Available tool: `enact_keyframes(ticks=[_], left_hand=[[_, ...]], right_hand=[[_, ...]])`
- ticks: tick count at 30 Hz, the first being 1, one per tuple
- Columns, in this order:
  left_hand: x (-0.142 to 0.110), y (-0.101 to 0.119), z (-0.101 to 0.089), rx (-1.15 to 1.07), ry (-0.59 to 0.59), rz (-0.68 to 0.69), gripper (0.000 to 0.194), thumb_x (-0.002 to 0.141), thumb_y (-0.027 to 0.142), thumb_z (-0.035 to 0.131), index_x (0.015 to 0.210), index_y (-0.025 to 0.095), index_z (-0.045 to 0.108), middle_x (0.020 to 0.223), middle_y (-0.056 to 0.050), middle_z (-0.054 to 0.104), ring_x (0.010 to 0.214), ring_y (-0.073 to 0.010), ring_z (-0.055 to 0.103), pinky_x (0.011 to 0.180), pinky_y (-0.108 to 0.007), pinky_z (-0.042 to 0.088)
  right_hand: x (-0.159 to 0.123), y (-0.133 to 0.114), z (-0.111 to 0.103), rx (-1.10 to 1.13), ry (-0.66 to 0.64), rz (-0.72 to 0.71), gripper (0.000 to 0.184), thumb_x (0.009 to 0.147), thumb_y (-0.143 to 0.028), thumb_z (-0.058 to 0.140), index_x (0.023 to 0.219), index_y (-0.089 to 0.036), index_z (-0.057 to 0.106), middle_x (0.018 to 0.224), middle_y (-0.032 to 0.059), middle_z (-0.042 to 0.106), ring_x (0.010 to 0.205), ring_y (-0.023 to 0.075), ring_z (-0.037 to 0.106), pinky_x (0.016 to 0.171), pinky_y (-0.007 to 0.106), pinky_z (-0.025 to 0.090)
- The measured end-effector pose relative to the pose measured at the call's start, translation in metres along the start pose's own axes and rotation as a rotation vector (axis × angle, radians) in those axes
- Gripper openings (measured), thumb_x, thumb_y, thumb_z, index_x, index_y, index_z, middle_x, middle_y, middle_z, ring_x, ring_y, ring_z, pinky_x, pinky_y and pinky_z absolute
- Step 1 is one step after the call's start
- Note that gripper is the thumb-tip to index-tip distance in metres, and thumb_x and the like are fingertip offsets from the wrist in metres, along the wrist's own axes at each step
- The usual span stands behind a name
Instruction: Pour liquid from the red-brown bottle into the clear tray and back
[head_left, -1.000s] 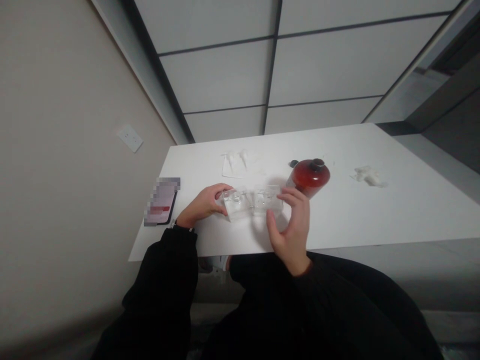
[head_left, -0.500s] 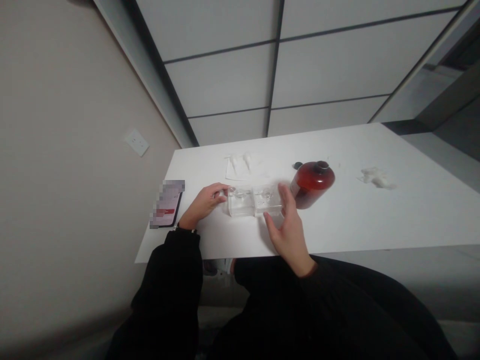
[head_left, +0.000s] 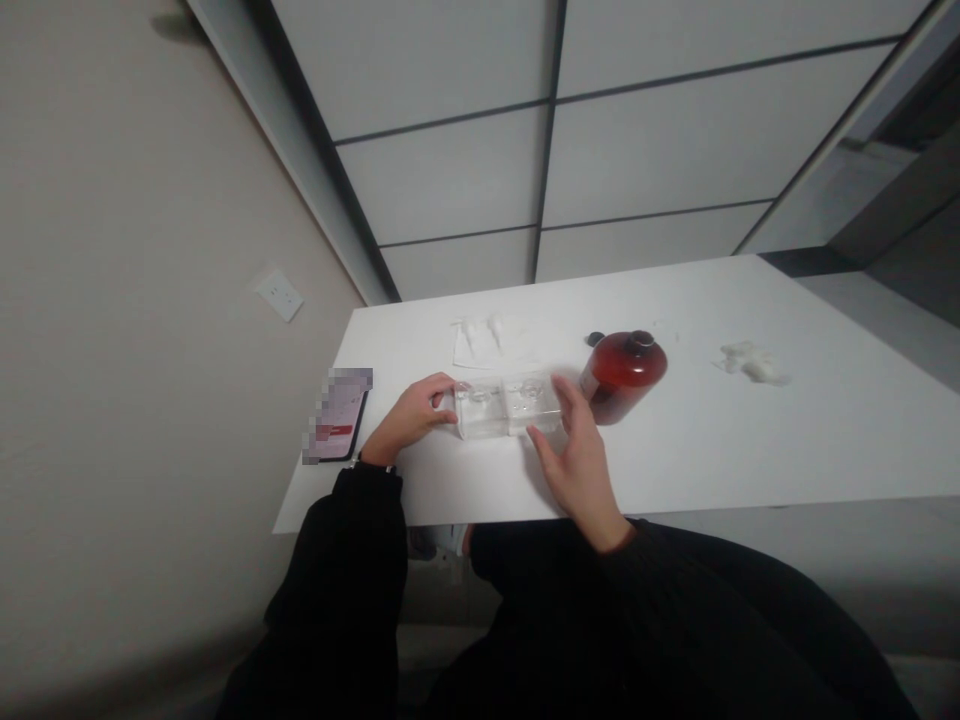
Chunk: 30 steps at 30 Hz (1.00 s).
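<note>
On the white table (head_left: 750, 440) lies a clear plastic container (head_left: 481, 412) with two box-shaped halves side by side; I cannot tell whether they are joined. At its left end, my left hand (head_left: 415, 418) has thumb and fingers bent against the edge. My right hand (head_left: 577, 465) spans the right end, thumb at the near side and fingers at the far side. Close behind the right hand stands a large red-brown bottle (head_left: 628, 375) without a cap, some liquid showing inside. A small dark cap (head_left: 595, 340) lies beside it.
A phone (head_left: 343, 415) rests at the table's left edge. Two small white translucent pieces (head_left: 495, 332) lie on a thin sheet at the back. Crumpled tissue (head_left: 752, 362) lies to the right. A wall with a socket (head_left: 280, 294) borders the left side.
My right fingers have come in against the container's right end. My left hand has closed in slightly at the left end. The whole view has shifted a little.
</note>
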<state>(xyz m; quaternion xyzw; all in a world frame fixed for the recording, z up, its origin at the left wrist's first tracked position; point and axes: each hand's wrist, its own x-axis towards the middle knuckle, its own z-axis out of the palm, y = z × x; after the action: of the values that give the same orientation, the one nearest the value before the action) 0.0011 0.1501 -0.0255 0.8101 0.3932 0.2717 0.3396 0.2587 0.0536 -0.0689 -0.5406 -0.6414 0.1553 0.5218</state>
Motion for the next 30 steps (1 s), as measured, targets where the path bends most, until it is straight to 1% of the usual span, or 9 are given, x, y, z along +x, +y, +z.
enact_keyframes(ticks=[2, 5, 8, 12, 16, 20, 23, 27, 30], left_hand=[[-0.001, 0.000, 0.001, 0.000, 0.068, -0.027, 0.079, 0.090, 0.084, 0.052, 0.122, 0.015, 0.075, 0.101, -0.009, 0.069, 0.078, -0.0192, 0.053, 0.076, -0.032, 0.043], [0.004, 0.000, 0.003, 0.063, 0.260, -0.204, 0.060, 0.101, 0.064, 0.047, 0.134, 0.017, 0.067, 0.103, -0.008, 0.070, 0.078, -0.0176, 0.058, 0.075, -0.030, 0.047], [0.024, -0.001, 0.001, 0.177, 0.383, -0.342, 0.044, 0.103, 0.043, 0.051, 0.136, 0.017, 0.062, 0.105, -0.007, 0.070, 0.078, -0.0160, 0.062, 0.075, -0.028, 0.049], [0.073, -0.002, -0.004, 0.314, 0.383, -0.400, 0.039, 0.101, 0.038, 0.058, 0.133, 0.019, 0.065, 0.106, -0.008, 0.074, 0.087, -0.0192, 0.068, 0.084, -0.031, 0.051], [0.120, -0.006, -0.004, 0.443, 0.330, -0.443, 0.050, 0.093, 0.051, 0.070, 0.135, 0.024, 0.068, 0.106, -0.010, 0.078, 0.104, -0.0305, 0.071, 0.094, -0.041, 0.051], [0.146, -0.014, -0.003, 0.517, 0.292, -0.460, 0.042, 0.076, 0.045, 0.088, 0.110, 0.021, 0.079, 0.110, -0.015, 0.079, 0.110, -0.0380, 0.070, 0.098, -0.049, 0.050], [0.148, -0.012, -0.012, 0.525, 0.336, -0.432, 0.031, 0.077, 0.036, 0.087, 0.102, 0.020, 0.079, 0.101, -0.014, 0.079, 0.105, -0.0352, 0.070, 0.095, -0.047, 0.052], [0.121, 0.016, -0.033, 0.416, 0.441, -0.289, 0.035, 0.095, 0.040, 0.070, 0.125, 0.021, 0.071, 0.095, -0.006, 0.078, 0.091, -0.0220, 0.073, 0.085, -0.034, 0.055], [0.082, 0.044, -0.033, -0.079, 0.573, 0.001, 0.045, 0.092, 0.044, 0.073, 0.130, 0.021, 0.067, 0.087, -0.003, 0.075, 0.094, -0.0204, 0.076, 0.080, -0.029, 0.056]], right_hand=[[0.000, -0.005, 0.000, -0.018, 0.023, -0.042, 0.071, 0.099, -0.030, 0.064, 0.162, -0.017, 0.033, 0.160, 0.0231, 0.049, 0.150, 0.0359, 0.049, 0.119, 0.062, 0.049], [0.001, -0.019, -0.002, -0.039, 0.082, -0.136, 0.068, 0.099, -0.024, 0.062, 0.161, -0.018, 0.034, 0.160, 0.0220, 0.049, 0.151, 0.0350, 0.048, 0.118, 0.062, 0.049], [0.001, -0.032, -0.004, -0.041, 0.192, -0.256, 0.057, 0.099, -0.013, 0.060, 0.153, -0.022, 0.047, 0.141, 0.0164, 0.064, 0.135, 0.0292, 0.062, 0.109, 0.053, 0.058], [-0.002, -0.038, -0.005, -0.019, 0.302, -0.395, 0.047, 0.095, -0.001, 0.062, 0.135, -0.027, 0.065, 0.108, 0.0073, 0.071, 0.101, 0.0209, 0.073, 0.086, 0.035, 0.065], [-0.003, -0.035, -0.005, 0.021, 0.223, -0.429, 0.033, 0.096, -0.001, 0.064, 0.117, -0.024, 0.075, 0.095, 0.0053, 0.075, 0.085, 0.0179, 0.075, 0.073, 0.029, 0.064], [-0.002, -0.037, -0.007, 0.043, 0.129, -0.428, 0.018, 0.099, -0.014, 0.069, 0.115, -0.021, 0.075, 0.091, 0.0058, 0.080, 0.078, 0.0180, 0.077, 0.071, 0.029, 0.065], [-0.003, -0.039, -0.008, 0.007, 0.066, -0.422, 0.014, 0.103, -0.020, 0.065, 0.109, -0.022, 0.077, 0.088, 0.0055, 0.080, 0.075, 0.0172, 0.077, 0.067, 0.028, 0.064], [-0.003, -0.038, -0.008, 0.022, -0.026, -0.411, 0.017, 0.106, -0.025, 0.061, 0.110, -0.021, 0.077, 0.085, 0.0053, 0.079, 0.069, 0.0146, 0.074, 0.061, 0.024, 0.058], [-0.001, -0.038, -0.008, 0.007, -0.134, -0.391, 0.028, 0.110, -0.036, 0.054, 0.119, -0.019, 0.073, 0.076, 0.0014, 0.075, 0.056, 0.0107, 0.066, 0.056, 0.022, 0.051]])
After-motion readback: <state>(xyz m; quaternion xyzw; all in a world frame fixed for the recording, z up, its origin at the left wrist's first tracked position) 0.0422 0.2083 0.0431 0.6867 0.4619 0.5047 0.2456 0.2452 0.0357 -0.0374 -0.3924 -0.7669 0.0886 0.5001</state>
